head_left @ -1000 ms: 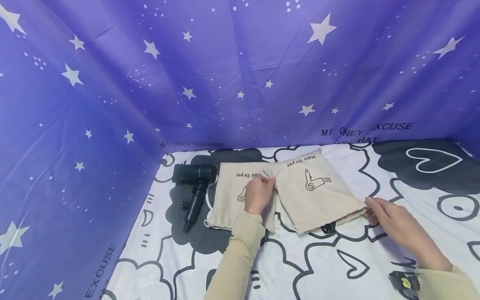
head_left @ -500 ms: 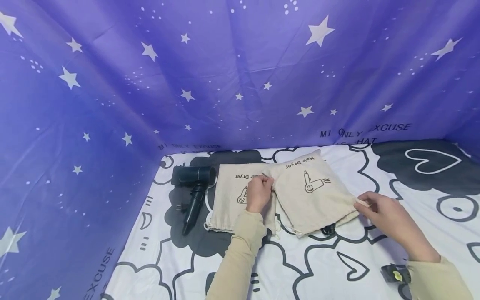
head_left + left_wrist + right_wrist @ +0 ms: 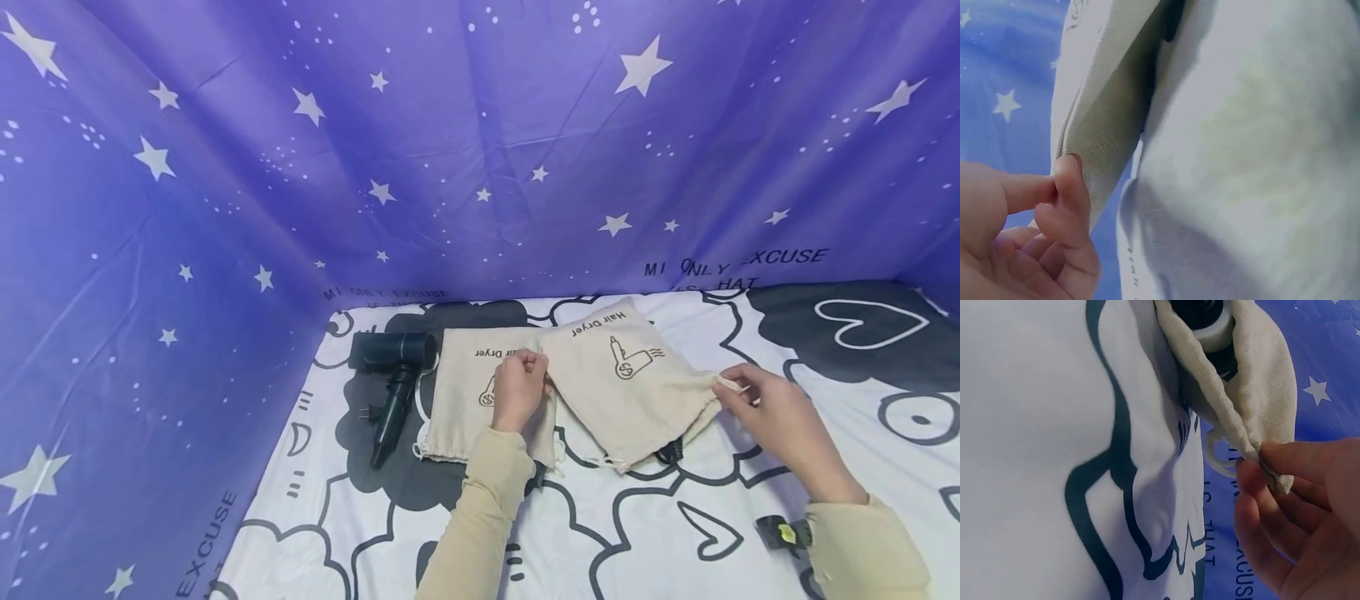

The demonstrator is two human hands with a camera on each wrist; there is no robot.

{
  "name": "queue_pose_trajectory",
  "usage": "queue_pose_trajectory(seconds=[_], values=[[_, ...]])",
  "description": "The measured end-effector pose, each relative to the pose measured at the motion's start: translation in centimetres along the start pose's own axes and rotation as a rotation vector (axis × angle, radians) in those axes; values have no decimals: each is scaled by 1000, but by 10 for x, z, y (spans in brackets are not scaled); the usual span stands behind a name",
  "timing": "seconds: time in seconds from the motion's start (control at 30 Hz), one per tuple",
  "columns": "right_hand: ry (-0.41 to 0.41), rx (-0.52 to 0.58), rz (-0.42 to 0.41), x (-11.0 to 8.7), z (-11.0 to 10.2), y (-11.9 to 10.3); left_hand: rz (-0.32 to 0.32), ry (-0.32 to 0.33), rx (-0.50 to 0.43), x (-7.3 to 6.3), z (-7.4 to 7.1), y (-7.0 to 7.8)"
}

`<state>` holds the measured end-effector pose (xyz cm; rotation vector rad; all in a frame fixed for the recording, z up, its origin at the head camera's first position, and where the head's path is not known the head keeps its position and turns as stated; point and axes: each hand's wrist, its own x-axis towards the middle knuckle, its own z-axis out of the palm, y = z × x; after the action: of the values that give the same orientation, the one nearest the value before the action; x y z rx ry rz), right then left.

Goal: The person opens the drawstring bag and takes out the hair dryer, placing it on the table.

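A cream drawstring bag [image 3: 637, 392] printed "Hair Dryer" lies tilted, its mouth toward me. My left hand [image 3: 519, 390] pinches the bag's left edge between thumb and fingers, as the left wrist view shows at the cloth [image 3: 1100, 150]. At the mouth's right corner, my right hand [image 3: 783, 421] pinches the hem, with a white drawstring loop [image 3: 1217, 455] beside it. Black ribbed parts and a pale ring [image 3: 1216, 337] show inside the parted mouth. A second, matching bag [image 3: 453, 408] lies flat to the left, partly covered by my left hand and the first bag.
Left of the bags, a dark hair dryer [image 3: 393, 375] lies on the cloud-patterned cloth [image 3: 660, 533], its plug [image 3: 367, 412] beside the handle. Purple star-printed curtains [image 3: 480, 125] rise behind and on the left. A small black device [image 3: 783, 532] sits by my right wrist.
My right hand has shifted left and slightly away from me with the hem corner, and the bag's mouth gapes a little more. My left hand stays about where it was on the left edge.
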<state>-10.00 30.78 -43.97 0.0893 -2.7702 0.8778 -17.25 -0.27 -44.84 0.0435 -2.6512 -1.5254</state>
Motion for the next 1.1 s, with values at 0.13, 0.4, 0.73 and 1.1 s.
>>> queue_pose_trajectory(seconds=[0.13, 0.4, 0.73, 1.1], values=[[37, 7, -7, 5, -3, 0, -14, 4, -22, -5, -8, 4], [64, 6, -3, 21, -3, 3, -18, -13, -44, -21, -19, 9], [98, 18, 4, 38, 1, 2, -9, -66, -54, -37, -25, 6], [1, -26, 55, 37, -3, 5, 0, -72, -102, -42, -31, 0]])
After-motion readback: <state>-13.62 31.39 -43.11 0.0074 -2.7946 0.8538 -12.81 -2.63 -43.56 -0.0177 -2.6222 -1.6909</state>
